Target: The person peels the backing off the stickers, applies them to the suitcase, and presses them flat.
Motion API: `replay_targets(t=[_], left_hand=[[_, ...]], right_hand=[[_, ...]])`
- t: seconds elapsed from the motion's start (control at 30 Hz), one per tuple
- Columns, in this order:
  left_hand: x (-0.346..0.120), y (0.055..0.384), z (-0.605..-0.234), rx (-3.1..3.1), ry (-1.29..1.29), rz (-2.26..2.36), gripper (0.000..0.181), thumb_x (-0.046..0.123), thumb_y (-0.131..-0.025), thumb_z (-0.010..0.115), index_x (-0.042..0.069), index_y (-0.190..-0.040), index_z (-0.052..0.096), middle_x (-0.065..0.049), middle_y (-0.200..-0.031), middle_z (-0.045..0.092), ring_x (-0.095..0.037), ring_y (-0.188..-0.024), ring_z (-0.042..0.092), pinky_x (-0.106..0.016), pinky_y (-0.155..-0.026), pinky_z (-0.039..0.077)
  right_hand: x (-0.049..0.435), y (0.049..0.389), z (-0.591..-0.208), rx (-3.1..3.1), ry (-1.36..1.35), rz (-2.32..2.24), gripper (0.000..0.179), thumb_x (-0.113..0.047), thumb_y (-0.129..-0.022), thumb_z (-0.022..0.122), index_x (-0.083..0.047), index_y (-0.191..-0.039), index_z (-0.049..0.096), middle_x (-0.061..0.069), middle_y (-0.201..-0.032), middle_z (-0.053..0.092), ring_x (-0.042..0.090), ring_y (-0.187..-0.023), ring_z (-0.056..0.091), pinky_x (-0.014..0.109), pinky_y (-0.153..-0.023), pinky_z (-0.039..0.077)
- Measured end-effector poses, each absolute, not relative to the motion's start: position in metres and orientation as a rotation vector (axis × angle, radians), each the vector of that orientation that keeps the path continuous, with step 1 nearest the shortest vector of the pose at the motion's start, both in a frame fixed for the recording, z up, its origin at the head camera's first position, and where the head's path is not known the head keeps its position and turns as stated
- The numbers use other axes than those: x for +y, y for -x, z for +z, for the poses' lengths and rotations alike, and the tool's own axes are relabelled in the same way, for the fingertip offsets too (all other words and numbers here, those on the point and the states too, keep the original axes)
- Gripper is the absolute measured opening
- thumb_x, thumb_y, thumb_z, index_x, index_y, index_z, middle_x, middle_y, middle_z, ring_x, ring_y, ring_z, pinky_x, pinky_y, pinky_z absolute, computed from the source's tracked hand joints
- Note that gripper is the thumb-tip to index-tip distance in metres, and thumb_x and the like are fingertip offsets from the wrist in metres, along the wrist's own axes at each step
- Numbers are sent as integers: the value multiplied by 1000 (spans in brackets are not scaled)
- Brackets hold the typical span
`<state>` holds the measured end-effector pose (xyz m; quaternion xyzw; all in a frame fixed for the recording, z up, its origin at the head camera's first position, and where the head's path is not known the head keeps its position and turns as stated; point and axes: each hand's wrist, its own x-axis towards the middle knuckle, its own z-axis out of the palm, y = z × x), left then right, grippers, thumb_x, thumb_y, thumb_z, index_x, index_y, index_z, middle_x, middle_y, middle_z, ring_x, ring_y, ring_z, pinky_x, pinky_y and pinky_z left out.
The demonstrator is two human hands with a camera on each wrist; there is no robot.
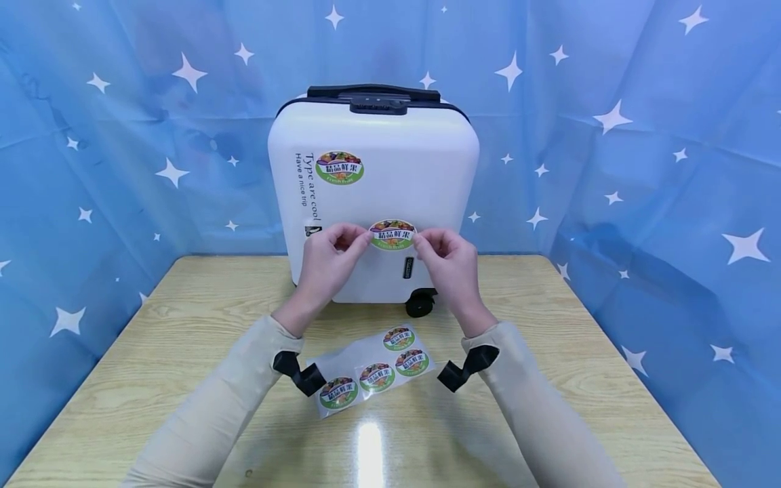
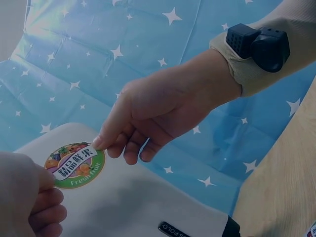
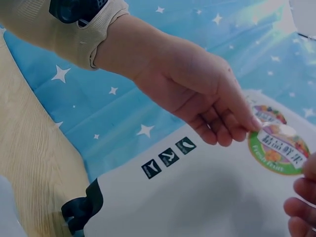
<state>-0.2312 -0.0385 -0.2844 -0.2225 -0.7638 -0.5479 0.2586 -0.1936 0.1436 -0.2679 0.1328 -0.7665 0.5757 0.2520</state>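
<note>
An oval fruit sticker (image 1: 393,235) with a green lower band is stretched level between both hands, in front of a white suitcase (image 1: 378,183). My left hand (image 1: 332,261) pinches its left end between thumb and finger. At the opposite end, the right hand (image 1: 450,268) pinches it the same way. In the left wrist view the sticker (image 2: 75,165) faces outward, its print readable. Whether its back touches the suitcase cannot be told. Another such sticker (image 1: 339,168) lies flat on the suitcase's upper left, beside black lettering (image 1: 311,186).
A backing sheet (image 1: 342,361) with several similar stickers lies on the wooden table (image 1: 213,325), in front of the suitcase. The suitcase has a black top handle (image 1: 373,91) and a black wheel (image 1: 419,303). A blue curtain with white stars (image 1: 152,135) hangs behind.
</note>
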Motion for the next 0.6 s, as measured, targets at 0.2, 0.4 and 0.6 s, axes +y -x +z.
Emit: replay_targets(t=[0.2,0.4,0.6], left_hand=[[-39,233,-279,-2064,608,-1458,15,17,-89,65,3,-87,67,-5,-79,64,-15,-69,53,-24,-59,43],[-38,236,-271,-2063,604,-1430,15,17,-89,64,2,-88,67,-5,-80,65,-14,-69,54,-24,-60,44],[-35,240,-261,-2054,612,-1382,17,20,-89,64,3,-89,67,-4,-81,66,-13,-69,55,-25,-61,46]], right_hand=[[142,195,-261,-2101,-368,1533,14,-8,-91,59,6,-92,63,24,-82,60,19,-69,53,21,-57,39],[144,203,-260,-2102,-394,1500,14,-9,-91,59,5,-92,63,20,-80,61,20,-67,51,21,-55,37],[153,227,-267,-2051,-415,1492,16,-16,-90,62,0,-92,64,14,-79,61,19,-66,51,22,-55,38]])
